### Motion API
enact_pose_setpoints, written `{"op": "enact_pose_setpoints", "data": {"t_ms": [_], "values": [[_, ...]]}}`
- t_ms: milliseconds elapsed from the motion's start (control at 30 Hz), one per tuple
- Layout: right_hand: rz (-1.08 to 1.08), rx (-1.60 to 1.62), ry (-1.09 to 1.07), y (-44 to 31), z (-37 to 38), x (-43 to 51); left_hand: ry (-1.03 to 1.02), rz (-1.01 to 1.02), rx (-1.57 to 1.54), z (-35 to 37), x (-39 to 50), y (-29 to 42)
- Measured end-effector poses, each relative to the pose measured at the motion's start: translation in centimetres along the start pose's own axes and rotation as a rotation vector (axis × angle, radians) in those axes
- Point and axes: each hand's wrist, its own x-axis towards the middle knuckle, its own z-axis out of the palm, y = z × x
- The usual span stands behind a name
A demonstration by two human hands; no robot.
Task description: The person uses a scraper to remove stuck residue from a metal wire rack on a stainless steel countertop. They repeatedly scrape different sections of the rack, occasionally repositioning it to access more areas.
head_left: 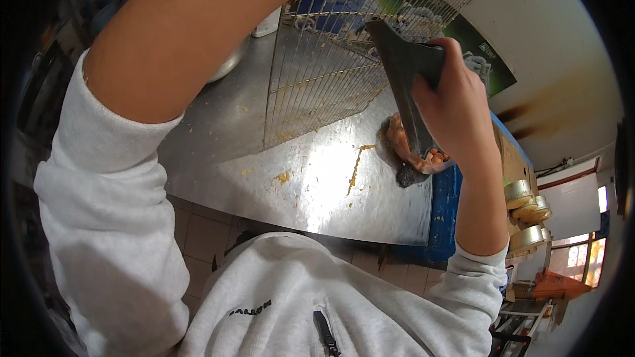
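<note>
My right hand point(459, 101) grips the handle of a dark, wide-bladed scraper point(398, 74). The blade's long edge faces the wire cooling rack point(325, 79); whether they touch I cannot tell. Tilted up, the rack stands over the stainless steel table point(238, 129), its lower edge near the tabletop and yellowish crumbs stuck to its wires. My left forearm reaches across the top of the view, and the hand itself is beyond the upper edge. Below the rack, crumbs point(282, 177) and a bent line of yellow residue point(355, 171) lie on the metal.
Partly behind the scraper lies a plastic bag point(397, 134) with round orange-brown things in it. A dark scouring pad point(411, 177) sits beside it. Left of the rack is a metal bowl point(229, 67). Several round metal tins point(527, 239) are stacked at far right, past a blue surface point(443, 213).
</note>
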Motion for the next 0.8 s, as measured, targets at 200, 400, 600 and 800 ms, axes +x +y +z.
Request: {"op": "enact_pose_setpoints", "data": {"t_ms": [200, 400, 600, 800], "values": [[-0.01, 0.003, -0.02, -1.7, 0.8, 0.4, 0.058, -0.029, -0.076, 0.2, -0.1, 0.0], [-0.112, 0.027, 0.011, -1.4, -0.2, -0.2, -0.026, -0.07, -0.089, -0.1, -0.2, 0.0], [-0.047, -0.147, -0.058, -2.7, 2.9, 1.0, 0.015, -0.084, -0.123, 0.0, -0.1, -0.3], [-0.035, -0.119, -0.129, -3.3, 3.2, 1.4, 0.014, -0.031, -0.035, 0.5, 0.1, -0.7]]}}
